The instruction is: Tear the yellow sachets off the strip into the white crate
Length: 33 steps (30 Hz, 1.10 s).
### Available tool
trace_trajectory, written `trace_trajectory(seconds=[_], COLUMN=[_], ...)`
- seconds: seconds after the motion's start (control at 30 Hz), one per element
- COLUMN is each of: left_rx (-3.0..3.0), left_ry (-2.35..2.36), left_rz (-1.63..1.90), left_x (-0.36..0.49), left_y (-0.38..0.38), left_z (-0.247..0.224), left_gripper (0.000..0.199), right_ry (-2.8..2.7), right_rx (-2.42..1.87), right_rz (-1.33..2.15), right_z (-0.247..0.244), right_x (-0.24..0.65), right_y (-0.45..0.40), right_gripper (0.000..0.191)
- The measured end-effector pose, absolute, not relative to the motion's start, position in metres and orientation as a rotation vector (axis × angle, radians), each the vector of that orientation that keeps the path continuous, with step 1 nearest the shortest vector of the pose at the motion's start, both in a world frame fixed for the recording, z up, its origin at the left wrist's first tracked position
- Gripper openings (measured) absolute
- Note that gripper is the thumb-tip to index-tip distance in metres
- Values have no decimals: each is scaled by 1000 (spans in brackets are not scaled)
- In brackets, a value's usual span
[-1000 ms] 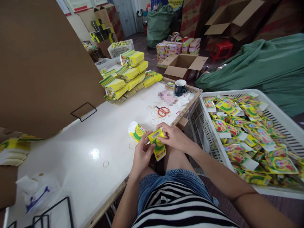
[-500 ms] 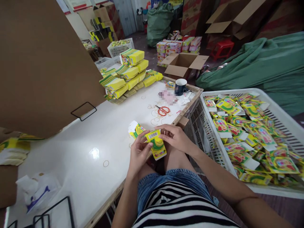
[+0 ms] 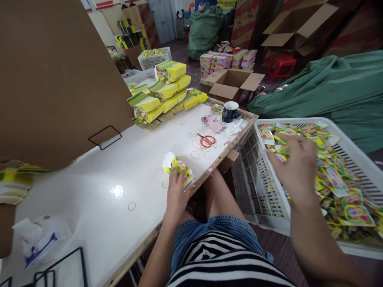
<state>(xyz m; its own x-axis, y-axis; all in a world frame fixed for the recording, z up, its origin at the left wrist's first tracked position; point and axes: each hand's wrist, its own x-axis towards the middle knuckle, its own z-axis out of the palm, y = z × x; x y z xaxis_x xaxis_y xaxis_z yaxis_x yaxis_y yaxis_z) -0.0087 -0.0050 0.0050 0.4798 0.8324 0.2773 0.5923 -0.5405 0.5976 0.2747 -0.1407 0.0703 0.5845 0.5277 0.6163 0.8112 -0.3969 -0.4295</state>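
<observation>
Left hand (image 3: 177, 194) lies over a yellow carton (image 3: 180, 163) at counter (image 3: 101, 227) edge, grip uncertain; right hand (image 3: 297, 171), grip released, hovers above crate (image 3: 356, 147) of packets (image 3: 335, 181).

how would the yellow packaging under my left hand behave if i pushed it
The yellow packaging looks like thin printed card, so it's probably light and bendable. Its flat shape would likely slide, not roll, on the glossy tabletop.

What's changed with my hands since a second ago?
Your right hand has let go of the yellow box and swung right, toward the white crate. Your left hand has moved onto the yellow packaging on the table. The scissors and mug stayed put.
</observation>
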Motion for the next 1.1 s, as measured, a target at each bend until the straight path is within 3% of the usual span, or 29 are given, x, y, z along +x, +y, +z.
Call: trace_trajectory(seconds=[0.1,0.2,0.33,0.6,0.67,0.73,0.8,0.9,1.1], left_rx=[2395,2422,2358,2183,2073,1764,1452,1171,1057], left_ry=[1225,1200,1175,1215,1163,1114,1070,921,633], left_rz=[745,748,725,783,948,1330,1420,1239,892], left_x=[-11,-12,-15,-17,-15,-13,-12,-9,4], left_y=[-3,-5,-8,-12,-9,-6,-3,-2,-9], left_z=[-1,3,8,6,10,17,25,36,43], left_gripper=[30,26,39,40,39,47,51,49,51], right_ry=[-1223,-1279,-1369,-1184,-1116,-969,-814,-693,-644], right_rx=[-1886,-1798,-1719,-1772,-1743,-1585,-1344,-1109,-1072], right_rz=[17,418,482,440,467,587,768,976,1051], right_z=[45,17,-1,11,15,18,20,22,22], right_x=[235,177,126,111,116,122,127,130,134], right_y=[-106,-61,-26,-27,-26,-29,-36,-49,-65], right_gripper=[28,21,14,12,8,5,10,23,44])
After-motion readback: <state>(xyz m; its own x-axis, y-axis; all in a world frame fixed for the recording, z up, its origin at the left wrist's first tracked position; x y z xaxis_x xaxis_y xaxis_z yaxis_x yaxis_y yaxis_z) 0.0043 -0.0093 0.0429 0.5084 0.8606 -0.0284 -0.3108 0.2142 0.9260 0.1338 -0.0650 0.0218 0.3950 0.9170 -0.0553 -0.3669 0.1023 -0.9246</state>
